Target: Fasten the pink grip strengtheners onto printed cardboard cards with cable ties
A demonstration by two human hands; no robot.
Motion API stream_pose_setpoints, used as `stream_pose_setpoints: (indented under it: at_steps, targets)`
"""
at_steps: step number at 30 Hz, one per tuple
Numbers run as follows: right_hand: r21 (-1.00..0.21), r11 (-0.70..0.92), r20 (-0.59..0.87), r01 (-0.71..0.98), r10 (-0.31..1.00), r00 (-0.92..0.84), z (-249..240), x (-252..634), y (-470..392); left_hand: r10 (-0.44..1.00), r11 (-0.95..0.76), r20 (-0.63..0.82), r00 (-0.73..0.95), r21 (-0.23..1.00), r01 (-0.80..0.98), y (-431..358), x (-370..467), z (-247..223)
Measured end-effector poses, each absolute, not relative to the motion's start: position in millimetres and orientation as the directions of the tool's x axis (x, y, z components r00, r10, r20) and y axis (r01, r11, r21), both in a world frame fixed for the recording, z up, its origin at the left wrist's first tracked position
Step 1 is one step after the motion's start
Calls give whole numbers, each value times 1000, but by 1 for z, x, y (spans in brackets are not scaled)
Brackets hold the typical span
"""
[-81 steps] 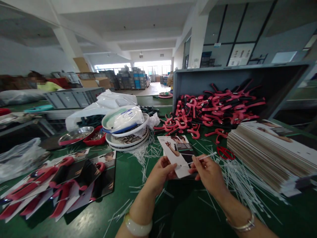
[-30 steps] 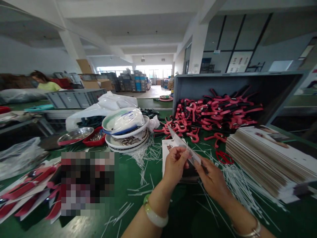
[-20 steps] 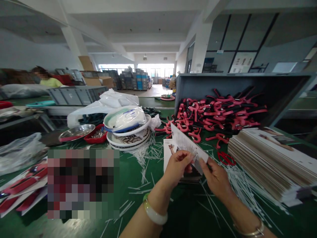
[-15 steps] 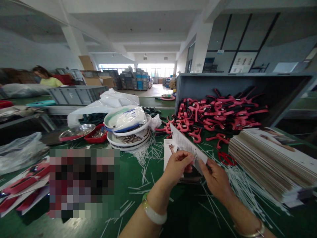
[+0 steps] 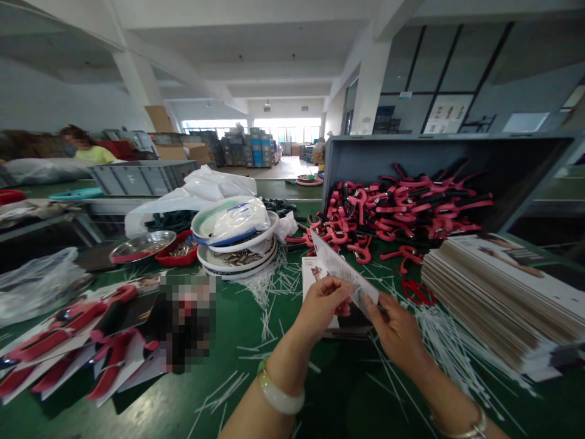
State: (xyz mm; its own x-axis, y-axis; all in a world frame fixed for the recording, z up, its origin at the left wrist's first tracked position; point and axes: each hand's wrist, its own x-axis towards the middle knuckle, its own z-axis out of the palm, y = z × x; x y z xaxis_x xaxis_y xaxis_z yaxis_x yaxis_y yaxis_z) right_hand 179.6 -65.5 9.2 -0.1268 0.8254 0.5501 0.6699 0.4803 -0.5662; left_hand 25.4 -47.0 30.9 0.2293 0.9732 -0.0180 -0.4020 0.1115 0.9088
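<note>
Green tabletop [image 5: 347,390]: bare patch between forearms.
Grey plastic crate [image 5: 356,155]: tipped, beyond hands.
Thick printed-card stack [image 5: 479,299]: bounds right side.
Right hand [image 5: 397,326]: narrow pinch, thin white card [image 5: 339,263].
Left hand [image 5: 322,305]: fingertips together at card; contents unclear.
Card: between hands, tilted, upper corner free, fine grey print.

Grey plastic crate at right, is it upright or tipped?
Tipped: the crate opens toward the camera, pink-black plastic clamps lying across its mouth.
</note>
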Motion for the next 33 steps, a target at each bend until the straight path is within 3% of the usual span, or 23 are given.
stream_pose_setpoints:
  at_steps: [3,9,11,14,18,21,27,29,32,33]
  targets:
    - [-465,538,603,703,774,-193,6,178,-66,986,70,0,165,905,-419,-46,26,31]
    - [-131,606,696,785,620,-363,-3,171,-68,998,-68,53,-45,864,-499,-53,22,31]
    - [-44,579,670,814,621,-406,-4,169,-70,993,-118,107,-51,891,-439,-60,15,31]
    - [45,558,597,829,650,-470,-3,164,-72,994,-102,109,25,975,-198,-68,-1,30]
    - [70,578,517,813,676,-525,-4,156,-75,997,-16,2,74,983,185,-64,-21,16]
    - [53,595,491,802,684,-540,-8,149,-78,999,-36,22,50,956,292,-56,-27,-1]
    - [-104,658,410,746,712,-571,-7,176,-68,927,-214,341,-153,820,531,-42,-35,-30]
    - [-132,553,391,823,792,-469,-2,203,-44,921,-206,344,-183,828,522,-38,-40,-37]
    - [-69,111,216,991,972,-94,6,249,13,946,-167,274,-175,872,461,-34,-43,-46]
    - [-53,29,170,998,985,-20,7,262,33,950,-176,268,-158,881,439,-33,-43,-48]
